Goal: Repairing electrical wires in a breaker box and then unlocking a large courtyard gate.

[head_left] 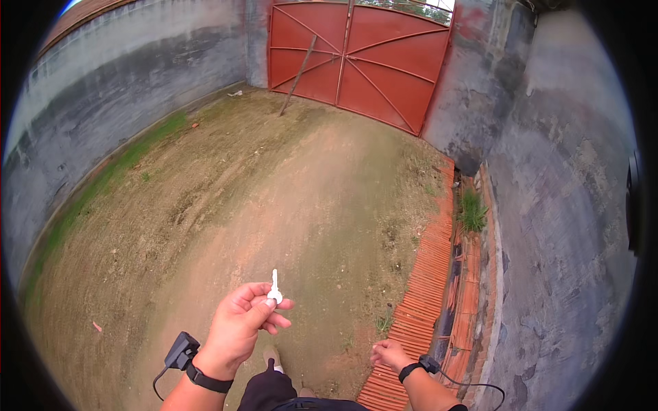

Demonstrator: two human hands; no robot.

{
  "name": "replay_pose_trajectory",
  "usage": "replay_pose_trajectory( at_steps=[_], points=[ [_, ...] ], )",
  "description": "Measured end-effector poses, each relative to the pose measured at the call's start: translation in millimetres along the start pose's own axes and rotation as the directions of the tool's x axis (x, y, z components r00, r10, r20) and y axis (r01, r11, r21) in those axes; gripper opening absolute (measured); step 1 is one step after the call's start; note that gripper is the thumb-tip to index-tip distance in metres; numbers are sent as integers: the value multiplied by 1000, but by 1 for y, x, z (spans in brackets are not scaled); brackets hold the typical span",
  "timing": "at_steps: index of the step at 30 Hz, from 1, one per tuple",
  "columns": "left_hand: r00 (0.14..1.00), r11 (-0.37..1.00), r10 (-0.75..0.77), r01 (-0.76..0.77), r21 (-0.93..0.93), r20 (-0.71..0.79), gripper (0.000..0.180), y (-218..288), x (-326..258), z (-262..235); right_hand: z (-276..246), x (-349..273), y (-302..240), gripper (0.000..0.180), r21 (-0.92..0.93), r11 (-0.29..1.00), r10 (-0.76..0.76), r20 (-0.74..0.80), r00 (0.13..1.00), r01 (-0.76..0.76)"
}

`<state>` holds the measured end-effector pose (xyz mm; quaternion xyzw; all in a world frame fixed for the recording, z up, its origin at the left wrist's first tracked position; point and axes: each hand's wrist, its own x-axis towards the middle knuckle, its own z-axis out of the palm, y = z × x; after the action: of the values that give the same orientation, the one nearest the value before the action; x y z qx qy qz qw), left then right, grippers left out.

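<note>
"Fingers on my left hand [236,325] are pinched together, thumb in front and the others bent behind, and they have hold of a small silvery-white metal key [275,294] with a slim blade and a rounded head."

"Which way does it point?"

"Blade up and away from me, my thumb pressed on the rounded head. I hold it in the air, above the bare brown dirt ground [274,205]."

"And your other hand?"

"My right hand [391,354] is lower and off to the right, fingers loosely curled inward. I cannot tell whether anything sits inside them. It is nearest the long row of thin orange clay tiles [426,281]."

"What's on your wrists?"

"Each wears a black strap with a small black device, the left device [182,351] and the right device [430,364], both trailing black cables."

"And further off?"

"At the far end stands a red metal double gate [384,68] with diagonal bars; a thin wooden pole [297,77] slants toward its left leaf. To my right, a green tuft of grass [471,211] grows between the tiles and a grey plastered wall [562,205]."
</note>
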<state>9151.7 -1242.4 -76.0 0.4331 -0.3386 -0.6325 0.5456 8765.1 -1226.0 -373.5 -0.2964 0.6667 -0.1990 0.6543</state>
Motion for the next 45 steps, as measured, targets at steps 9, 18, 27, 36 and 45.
replay_pose_trajectory(
  at_steps=[9, 18, 27, 36, 45],
  points=[
    [993, 999, -53, 51, 17, 101, 27, 63, 284, -55, -7, 140, -137, 19, 119, 973, 225, -261, 939, -200],
    [978, 994, -109, 105, 35, 176, 24, 117, 578, -45, -79, 308, -120, 50, -372, 920, 32, -237, 971, -121],
    [976, 969, -213, 216, 119, -43, 12, 129, 840, -64, -83, 486, -500, 19, 269, 943, 273, -295, 916, -194],
    [910, 938, -317, 343, 53, -269, 8, 130, 1074, -109, -102, 690, -818, 19, 131, 991, 20, -260, 965, 15],
    [945, 948, -276, 297, 109, -178, 6, 200, 1402, -89, -124, 838, -949, 15, 251, 954, 244, -329, 912, -165]
  ],
)
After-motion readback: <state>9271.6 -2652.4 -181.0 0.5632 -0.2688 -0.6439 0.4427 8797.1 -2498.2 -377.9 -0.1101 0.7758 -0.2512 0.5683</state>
